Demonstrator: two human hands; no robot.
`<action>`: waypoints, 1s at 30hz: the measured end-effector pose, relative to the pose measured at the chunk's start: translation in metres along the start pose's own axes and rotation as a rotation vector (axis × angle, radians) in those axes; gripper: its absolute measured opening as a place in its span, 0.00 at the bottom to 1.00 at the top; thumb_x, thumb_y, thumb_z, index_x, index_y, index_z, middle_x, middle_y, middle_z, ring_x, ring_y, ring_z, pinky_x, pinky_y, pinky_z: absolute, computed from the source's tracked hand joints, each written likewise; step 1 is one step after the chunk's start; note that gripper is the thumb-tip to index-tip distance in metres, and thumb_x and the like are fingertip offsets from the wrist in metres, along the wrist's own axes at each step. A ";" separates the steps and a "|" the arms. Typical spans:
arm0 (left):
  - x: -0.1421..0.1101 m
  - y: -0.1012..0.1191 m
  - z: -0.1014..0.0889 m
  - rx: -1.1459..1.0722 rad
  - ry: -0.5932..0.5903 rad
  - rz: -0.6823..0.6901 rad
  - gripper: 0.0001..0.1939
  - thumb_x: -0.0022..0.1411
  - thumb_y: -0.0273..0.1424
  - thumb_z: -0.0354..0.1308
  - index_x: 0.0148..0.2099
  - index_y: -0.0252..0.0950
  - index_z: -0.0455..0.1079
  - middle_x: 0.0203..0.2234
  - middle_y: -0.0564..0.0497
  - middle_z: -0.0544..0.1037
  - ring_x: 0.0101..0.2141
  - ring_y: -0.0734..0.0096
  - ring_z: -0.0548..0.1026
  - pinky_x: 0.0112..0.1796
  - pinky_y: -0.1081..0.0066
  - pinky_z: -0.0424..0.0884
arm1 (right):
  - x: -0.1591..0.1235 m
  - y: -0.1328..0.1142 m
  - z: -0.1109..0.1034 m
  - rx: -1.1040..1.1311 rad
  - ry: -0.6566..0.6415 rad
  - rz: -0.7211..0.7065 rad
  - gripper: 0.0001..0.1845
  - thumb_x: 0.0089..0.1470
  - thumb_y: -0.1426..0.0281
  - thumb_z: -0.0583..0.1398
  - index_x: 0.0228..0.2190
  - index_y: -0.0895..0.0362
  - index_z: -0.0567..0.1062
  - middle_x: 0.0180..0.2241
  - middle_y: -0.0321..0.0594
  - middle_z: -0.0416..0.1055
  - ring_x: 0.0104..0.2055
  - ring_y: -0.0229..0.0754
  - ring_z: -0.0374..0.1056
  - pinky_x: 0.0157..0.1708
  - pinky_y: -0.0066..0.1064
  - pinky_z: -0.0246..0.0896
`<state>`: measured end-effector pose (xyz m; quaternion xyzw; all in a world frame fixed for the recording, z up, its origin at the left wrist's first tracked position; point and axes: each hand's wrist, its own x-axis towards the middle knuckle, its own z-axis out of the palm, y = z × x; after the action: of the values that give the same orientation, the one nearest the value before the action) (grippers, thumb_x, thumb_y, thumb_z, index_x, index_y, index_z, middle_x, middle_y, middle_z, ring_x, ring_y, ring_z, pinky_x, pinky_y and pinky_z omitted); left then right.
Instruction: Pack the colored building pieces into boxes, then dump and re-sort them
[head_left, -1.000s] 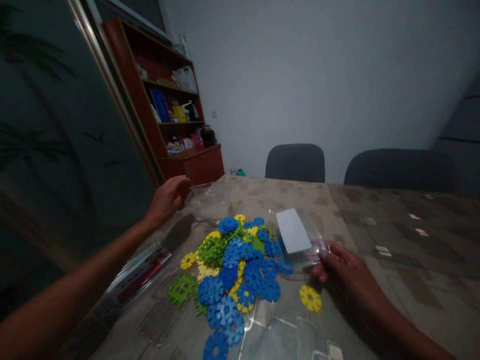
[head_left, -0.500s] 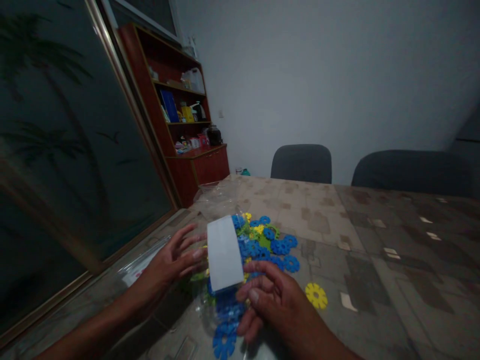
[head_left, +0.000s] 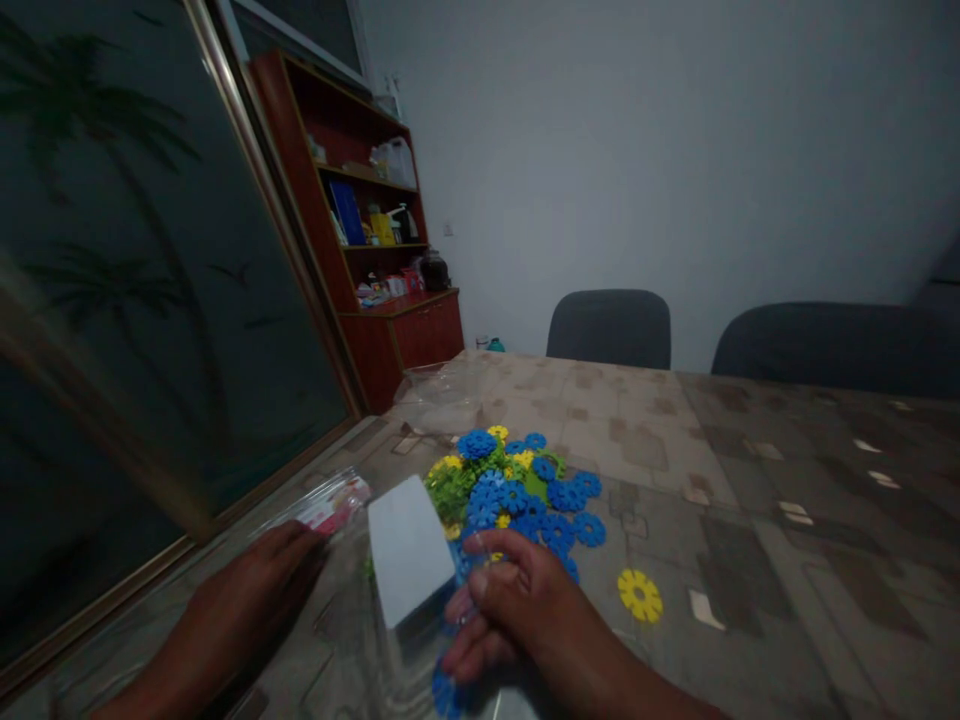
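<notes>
My right hand (head_left: 517, 610) is closed in a pinch on a clear plastic bag (head_left: 420, 655), which carries a blank white label (head_left: 412, 550) on its face. Behind and beneath the bag lies a pile of blue, yellow and green gear-shaped plastic pieces (head_left: 510, 495); one blue piece (head_left: 448, 690) shows near the bag's lower end. My left hand (head_left: 262, 580) is palm-down at the left, its fingertips by a clear packet with pink and white print (head_left: 337, 505). Its fingers are mostly hidden, so its grip does not show.
A single yellow gear-shaped piece (head_left: 640, 596) lies to the right on the patterned tabletop (head_left: 750, 560). Another crumpled clear plastic wrapper (head_left: 439, 390) rests at the far left corner. Two grey chairs (head_left: 609, 328) stand behind the table, and a red-brown cabinet (head_left: 420, 330) is beyond it.
My left hand has left the bag's side and moved left and down to the printed packet. The bag with its white label has shifted left and down, uncovering more of the pile.
</notes>
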<state>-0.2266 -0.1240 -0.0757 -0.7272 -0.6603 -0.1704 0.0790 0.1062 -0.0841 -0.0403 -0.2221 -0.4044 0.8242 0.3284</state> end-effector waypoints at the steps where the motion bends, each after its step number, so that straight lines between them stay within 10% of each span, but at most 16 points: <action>1: 0.001 0.001 0.000 -0.007 0.017 0.020 0.15 0.63 0.37 0.50 0.42 0.44 0.78 0.36 0.45 0.81 0.33 0.57 0.81 0.32 0.65 0.77 | 0.008 -0.002 0.007 0.028 0.015 -0.006 0.35 0.43 0.50 0.71 0.43 0.56 0.63 0.29 0.35 0.74 0.26 0.42 0.76 0.31 0.36 0.69; 10: 0.006 -0.003 -0.019 0.044 0.251 0.160 0.14 0.64 0.37 0.52 0.49 0.47 0.74 0.39 0.48 0.81 0.37 0.55 0.79 0.37 0.61 0.75 | 0.053 -0.011 0.034 -0.005 0.001 0.092 0.30 0.45 0.76 0.69 0.49 0.55 0.65 0.51 0.45 0.70 0.37 0.38 0.76 0.45 0.38 0.67; 15: 0.009 -0.005 -0.019 0.033 0.314 0.188 0.15 0.66 0.33 0.51 0.53 0.48 0.71 0.40 0.47 0.79 0.39 0.54 0.77 0.41 0.58 0.73 | 0.026 0.003 0.008 -0.122 -0.138 0.101 0.20 0.49 0.64 0.68 0.41 0.60 0.72 0.33 0.38 0.73 0.27 0.35 0.74 0.29 0.28 0.66; 24: 0.014 0.001 -0.012 0.028 0.146 0.212 0.12 0.66 0.40 0.54 0.47 0.46 0.76 0.41 0.48 0.81 0.40 0.58 0.78 0.41 0.64 0.73 | -0.028 -0.020 -0.041 -0.233 -0.049 0.074 0.27 0.49 0.51 0.68 0.41 0.58 0.73 0.30 0.37 0.75 0.23 0.31 0.71 0.23 0.22 0.62; 30: 0.091 -0.007 -0.020 -0.262 0.116 0.012 0.31 0.59 0.50 0.58 0.58 0.37 0.69 0.53 0.40 0.75 0.53 0.46 0.73 0.55 0.50 0.67 | -0.063 -0.028 -0.076 -0.302 -0.027 0.103 0.26 0.52 0.50 0.67 0.43 0.58 0.75 0.33 0.39 0.76 0.26 0.31 0.72 0.24 0.21 0.61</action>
<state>-0.2305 -0.0453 -0.0258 -0.7241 -0.6224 -0.2961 0.0225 0.2078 -0.0772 -0.0550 -0.2781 -0.5164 0.7726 0.2431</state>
